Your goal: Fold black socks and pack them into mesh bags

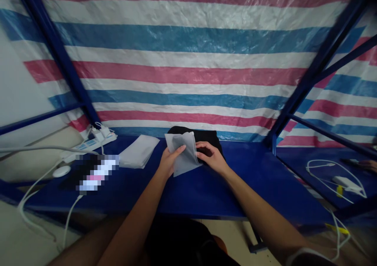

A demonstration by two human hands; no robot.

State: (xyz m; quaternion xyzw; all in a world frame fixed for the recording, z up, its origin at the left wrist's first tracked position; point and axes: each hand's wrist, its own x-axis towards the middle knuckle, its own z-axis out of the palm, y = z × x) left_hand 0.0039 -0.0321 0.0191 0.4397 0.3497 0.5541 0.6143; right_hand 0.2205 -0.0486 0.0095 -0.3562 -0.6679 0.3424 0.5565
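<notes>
The left hand [171, 160] pinches a thin, frosted translucent plastic bag [185, 160], likely light, limp and slippery, best held by its edges, where the right hand's [213, 158] curled fingers rest.

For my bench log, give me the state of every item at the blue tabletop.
Frosted plastic: bent, gripped by left hand.
Pale stack: lying down, layered.
Power strip: plugs inserted.
Black cloth: lying behind the hands.
White disc: lying flat.
Masked device: bright, otherwise unreadable.

Single head-worn view; faces forward and down over the blue table [253, 183]; hands mid-frame, within arm's reach.
</notes>
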